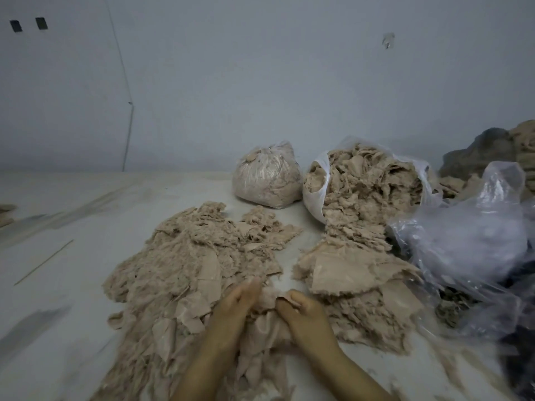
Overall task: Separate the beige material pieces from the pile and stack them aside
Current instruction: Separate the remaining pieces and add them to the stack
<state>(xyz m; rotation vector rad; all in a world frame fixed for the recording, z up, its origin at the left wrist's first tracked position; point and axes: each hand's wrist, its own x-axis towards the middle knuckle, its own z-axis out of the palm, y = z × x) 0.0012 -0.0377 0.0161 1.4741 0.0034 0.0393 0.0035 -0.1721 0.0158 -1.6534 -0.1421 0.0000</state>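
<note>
pile [197, 264] left, open bag [367, 180] right

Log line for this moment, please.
left hand: holds beige piece | right hand: pinches same piece | pile: left | open bag: spilling, right

Matt, frayed beige cloth pieces [197, 264] lie beside glossy, crinkled clear plastic bags [474, 235] on a smooth pale floor [72, 285].

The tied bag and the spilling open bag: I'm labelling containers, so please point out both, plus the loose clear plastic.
tied bag [267, 180]: head view, middle of its bulging side.
open bag [314, 195]: head view, white left wall.
clear plastic [474, 241]: head view, crumpled middle.
</note>
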